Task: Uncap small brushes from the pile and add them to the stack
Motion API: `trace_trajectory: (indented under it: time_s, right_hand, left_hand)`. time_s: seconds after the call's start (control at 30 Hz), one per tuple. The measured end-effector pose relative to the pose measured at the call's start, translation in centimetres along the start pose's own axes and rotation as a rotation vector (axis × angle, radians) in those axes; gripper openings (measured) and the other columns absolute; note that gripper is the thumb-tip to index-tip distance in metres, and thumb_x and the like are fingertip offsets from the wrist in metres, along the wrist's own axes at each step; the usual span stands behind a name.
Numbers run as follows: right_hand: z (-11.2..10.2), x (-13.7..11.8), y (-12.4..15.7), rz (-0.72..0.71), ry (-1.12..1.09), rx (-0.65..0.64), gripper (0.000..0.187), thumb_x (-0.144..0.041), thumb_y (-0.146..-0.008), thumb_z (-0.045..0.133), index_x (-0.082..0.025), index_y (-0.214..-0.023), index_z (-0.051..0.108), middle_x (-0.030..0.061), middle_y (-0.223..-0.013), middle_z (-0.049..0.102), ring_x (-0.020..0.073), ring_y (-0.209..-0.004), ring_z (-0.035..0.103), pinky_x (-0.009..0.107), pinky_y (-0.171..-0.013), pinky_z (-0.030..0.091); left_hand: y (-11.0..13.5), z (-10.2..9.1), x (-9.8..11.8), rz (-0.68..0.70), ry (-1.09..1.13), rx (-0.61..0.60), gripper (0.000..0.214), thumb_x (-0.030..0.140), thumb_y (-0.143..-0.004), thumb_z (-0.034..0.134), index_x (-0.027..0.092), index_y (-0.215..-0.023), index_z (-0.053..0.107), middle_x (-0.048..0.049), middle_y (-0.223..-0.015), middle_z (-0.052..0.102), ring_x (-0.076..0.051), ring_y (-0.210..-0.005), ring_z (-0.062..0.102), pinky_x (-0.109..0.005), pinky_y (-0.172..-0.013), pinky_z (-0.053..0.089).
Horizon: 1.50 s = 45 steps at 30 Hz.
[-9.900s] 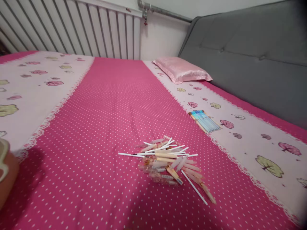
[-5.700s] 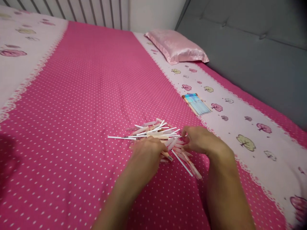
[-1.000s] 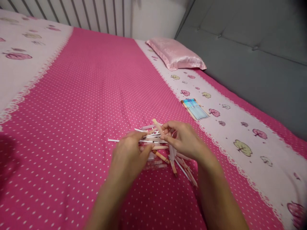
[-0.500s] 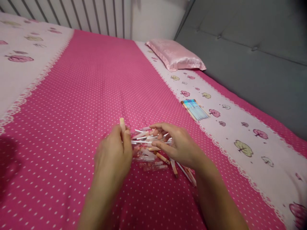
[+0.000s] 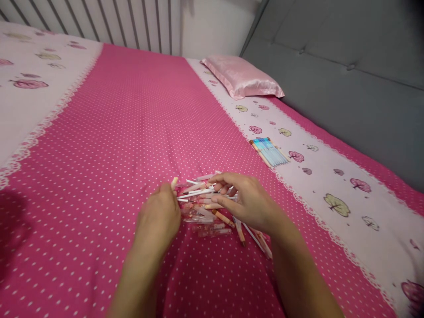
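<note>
A loose pile of pen parts [image 5: 202,212] lies on the pink polka-dot sheet between my hands. It holds clear and pinkish barrels, thin white refills [image 5: 195,193] and a few brown-and-cream pieces [image 5: 223,218]. My left hand [image 5: 159,216] is closed at the pile's left edge around a pale pen barrel [image 5: 174,181]. Only the barrel's yellowish end shows above the fingers. Over the pile's right side, my right hand [image 5: 243,198] hovers with thumb and fingers curved and apart, and I see nothing gripped between them.
A flat row of blue and clear pens [image 5: 270,151], with brown-and-cream ones at its edge, lies on the sheet to the right. Farther back are a pink satin pillow [image 5: 241,76] and a grey padded headboard [image 5: 331,88]. Bed rails [image 5: 132,24] stand at the far side.
My left hand has turned and lowered, so the pen barrel in it now tilts and shows less. My right hand has barely moved.
</note>
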State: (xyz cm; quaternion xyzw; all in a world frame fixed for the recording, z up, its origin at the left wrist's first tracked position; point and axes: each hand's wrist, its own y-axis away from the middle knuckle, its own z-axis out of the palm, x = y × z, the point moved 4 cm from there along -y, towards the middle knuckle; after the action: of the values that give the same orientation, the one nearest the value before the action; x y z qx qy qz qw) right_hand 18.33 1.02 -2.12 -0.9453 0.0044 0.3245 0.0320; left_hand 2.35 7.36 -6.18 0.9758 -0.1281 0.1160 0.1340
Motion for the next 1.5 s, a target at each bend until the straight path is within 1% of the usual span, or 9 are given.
trace_trajectory:
  time_s: [0.17,0.33,0.47,0.6,0.77,0.97,1.2,1.4,1.5]
  right_hand:
    - [-0.1,0.3,-0.1,0.012,-0.009,0.026,0.026,-0.019,-0.082,0.058,-0.021,-0.107,0.065,0.0032,-0.096,0.07,0.0174,-0.087,0.062,0.029,-0.074,0.045]
    - [-0.2,0.3,-0.1,0.038,-0.159,0.036,0.026,-0.02,-0.085,0.056,-0.018,-0.109,0.063,0.0047,-0.1,0.069,0.0168,-0.09,0.062,0.03,-0.077,0.047]
    - [0.3,0.2,0.0,0.095,-0.421,-0.043,0.036,-0.024,-0.081,0.062,-0.019,-0.117,0.057,0.0062,-0.102,0.068,0.017,-0.09,0.065,0.028,-0.073,0.051]
    - [0.8,0.3,0.2,0.202,-0.594,-0.14,0.034,-0.028,-0.078,0.067,-0.018,-0.109,0.059,0.0033,-0.083,0.068,0.0149,-0.067,0.065,0.023,-0.053,0.048]
    - [0.7,0.7,0.2,0.236,-0.607,-0.15,0.032,-0.026,-0.077,0.068,-0.018,-0.107,0.061,0.0031,-0.082,0.067,0.0155,-0.069,0.066,0.024,-0.056,0.051]
    - [-1.4,1.9,0.2,0.241,-0.529,0.125,0.053,-0.014,-0.082,0.059,-0.018,-0.133,0.045,0.0019,-0.085,0.062,0.014,-0.07,0.065,0.03,-0.066,0.053]
    - [-1.5,1.9,0.2,0.294,-0.717,0.189,0.033,-0.013,-0.083,0.058,-0.016,-0.116,0.059,0.0057,-0.101,0.062,0.0113,-0.073,0.065,0.027,-0.068,0.055]
    - [0.7,0.8,-0.1,0.252,-0.922,-0.053,0.03,-0.016,-0.082,0.059,-0.02,-0.112,0.061,0.0048,-0.097,0.067,0.0153,-0.077,0.068,0.032,-0.071,0.058]
    - [1.3,0.8,-0.1,0.232,-0.945,-0.1,0.031,-0.016,-0.083,0.058,-0.019,-0.113,0.059,0.0028,-0.088,0.067,0.0165,-0.08,0.069,0.035,-0.077,0.057]
  left_hand:
    - [1.0,-1.7,0.1,0.022,0.098,0.108,0.031,0.03,-0.095,0.024,0.018,-0.086,0.051,-0.0087,-0.073,0.062,-0.022,-0.062,0.057,-0.029,-0.053,0.035]
    - [2.3,-3.1,1.0,0.243,0.424,0.25,0.024,0.033,-0.093,0.035,0.02,-0.094,0.055,-0.0044,-0.085,0.064,-0.02,-0.075,0.058,-0.028,-0.059,0.038]
    - [3.1,-2.7,2.8,0.482,0.717,0.081,0.02,0.03,-0.094,0.037,0.021,-0.097,0.055,-0.0006,-0.086,0.063,-0.015,-0.075,0.057,-0.026,-0.064,0.042]
    - [3.8,-2.3,4.2,0.6,0.846,-0.03,0.021,0.028,-0.096,0.035,0.02,-0.094,0.055,-0.0014,-0.091,0.062,-0.013,-0.074,0.055,-0.026,-0.067,0.043]
    - [3.1,-1.5,4.1,0.533,0.884,-0.053,0.024,0.031,-0.095,0.036,0.019,-0.091,0.055,-0.0026,-0.084,0.062,-0.015,-0.072,0.057,-0.028,-0.066,0.045]
    - [1.8,0.0,3.0,0.347,0.93,-0.023,0.03,0.038,-0.091,0.045,0.024,-0.116,0.054,-0.0035,-0.093,0.067,-0.021,-0.08,0.064,-0.03,-0.063,0.049]
    - [1.7,0.4,3.1,0.348,0.933,-0.035,0.031,0.036,-0.09,0.046,0.023,-0.116,0.058,-0.0042,-0.088,0.068,-0.021,-0.077,0.064,-0.032,-0.066,0.051]
    - [1.7,0.2,3.2,0.366,0.999,-0.068,0.03,0.034,-0.091,0.045,0.023,-0.117,0.057,-0.0046,-0.097,0.067,-0.019,-0.079,0.063,-0.032,-0.07,0.051]
    - [1.8,0.3,3.4,0.395,1.002,-0.12,0.029,0.032,-0.092,0.044,0.023,-0.116,0.057,-0.0053,-0.101,0.067,-0.019,-0.083,0.064,-0.032,-0.072,0.051]
